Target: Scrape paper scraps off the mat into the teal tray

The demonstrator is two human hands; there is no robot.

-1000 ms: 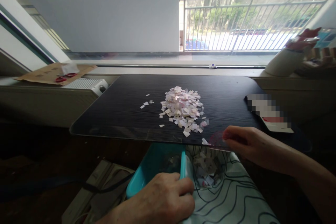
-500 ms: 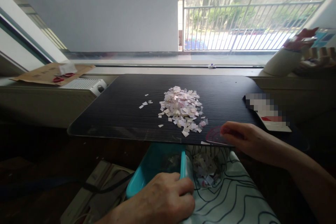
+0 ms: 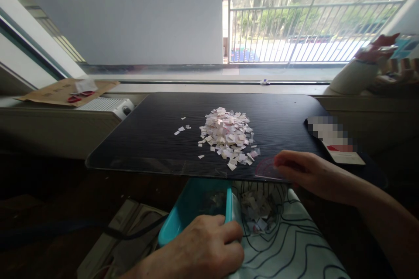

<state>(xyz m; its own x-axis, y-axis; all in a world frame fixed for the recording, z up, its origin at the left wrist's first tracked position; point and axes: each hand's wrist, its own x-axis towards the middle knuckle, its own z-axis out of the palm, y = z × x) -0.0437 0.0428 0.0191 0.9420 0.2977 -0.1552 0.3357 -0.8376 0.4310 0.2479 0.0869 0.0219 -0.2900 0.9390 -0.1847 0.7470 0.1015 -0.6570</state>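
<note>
My left hand (image 3: 212,244) is closed on the right rim of a turquoise plastic bin (image 3: 178,218) below the table edge. Dark bits lie inside the bin. At the table's front edge, my right hand (image 3: 304,172) pinches a clear pinkish protractor (image 3: 266,168), which lies flat on the tabletop. Just beyond and left of the protractor is a heap of small cut paper pieces (image 3: 227,133). A few loose paper bits (image 3: 181,129) lie left of the heap. More paper scraps (image 3: 258,211) rest beside the bin, over a pale cloth with dark wavy lines (image 3: 294,239).
The black table (image 3: 147,130) stands against a window sill. At its right lies a dark flat item with a partly blurred card (image 3: 345,154). A brown paper envelope with red scissors (image 3: 68,91) is at the far left. A white cat-shaped figure (image 3: 356,72) stands on the right sill.
The protractor has slid slightly left along the table edge. A white paper bit by its near edge is no longer on the tabletop. My left hand stays on the bin rim.
</note>
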